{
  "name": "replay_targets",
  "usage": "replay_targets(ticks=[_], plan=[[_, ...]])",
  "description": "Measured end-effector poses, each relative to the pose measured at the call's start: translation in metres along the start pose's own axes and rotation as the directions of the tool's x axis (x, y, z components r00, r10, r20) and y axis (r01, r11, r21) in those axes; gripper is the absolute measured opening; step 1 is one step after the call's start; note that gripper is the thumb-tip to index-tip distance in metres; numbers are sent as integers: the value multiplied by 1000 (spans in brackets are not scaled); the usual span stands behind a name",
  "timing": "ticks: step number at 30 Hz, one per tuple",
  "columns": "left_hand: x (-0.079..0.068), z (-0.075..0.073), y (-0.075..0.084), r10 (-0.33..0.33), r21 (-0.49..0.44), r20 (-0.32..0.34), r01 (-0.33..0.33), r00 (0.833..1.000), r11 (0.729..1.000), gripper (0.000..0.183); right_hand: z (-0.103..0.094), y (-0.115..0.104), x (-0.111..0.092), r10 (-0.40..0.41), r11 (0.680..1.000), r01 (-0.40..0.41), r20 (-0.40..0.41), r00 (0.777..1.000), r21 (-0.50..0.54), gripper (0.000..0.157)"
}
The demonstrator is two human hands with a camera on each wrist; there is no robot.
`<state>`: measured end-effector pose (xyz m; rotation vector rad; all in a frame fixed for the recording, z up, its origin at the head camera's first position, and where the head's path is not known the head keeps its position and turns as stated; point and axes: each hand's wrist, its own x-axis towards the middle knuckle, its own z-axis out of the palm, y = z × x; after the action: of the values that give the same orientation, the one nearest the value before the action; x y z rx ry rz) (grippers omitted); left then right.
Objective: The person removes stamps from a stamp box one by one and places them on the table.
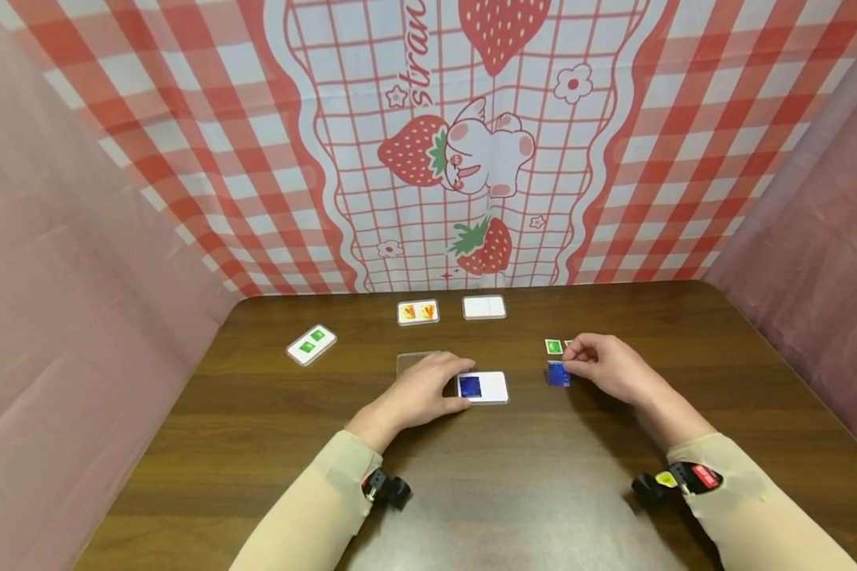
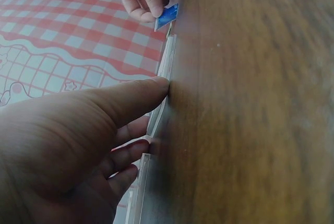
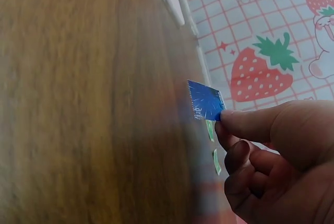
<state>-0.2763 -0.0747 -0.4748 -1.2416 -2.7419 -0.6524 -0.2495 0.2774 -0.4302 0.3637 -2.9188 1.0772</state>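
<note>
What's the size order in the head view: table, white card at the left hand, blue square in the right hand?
Largest to smallest:
Table
White card at left hand
Blue square in right hand

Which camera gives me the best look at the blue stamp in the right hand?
The right wrist view: the blue stamp appears largest there, its toothed edge and pale streaks visible beyond the right hand pinching one corner. The head view shows it small, from above; the left wrist view shows it small and slanted.
</note>
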Motion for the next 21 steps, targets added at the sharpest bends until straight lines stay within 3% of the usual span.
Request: replay_targets(ticks=[7,10,14,21], plan=[[-4,-21,26,-54,-6,50,54,997,999,60,1,3,4,0,998,0,7,1000,-55,9],[-3,-22,27,-64,12,58,63,996,998,60,2,5,6,-7,996,8,5,1000,-88,9],[-3,-21,25,-60,-1,55,60,997,998,61,3,5,8,-19,991,18,-9,1000,-136,10],[1,4,-3,-8,10,0,8,1000,1000,64,6,6,9,-14,984,11,-12,1000,-179,10]])
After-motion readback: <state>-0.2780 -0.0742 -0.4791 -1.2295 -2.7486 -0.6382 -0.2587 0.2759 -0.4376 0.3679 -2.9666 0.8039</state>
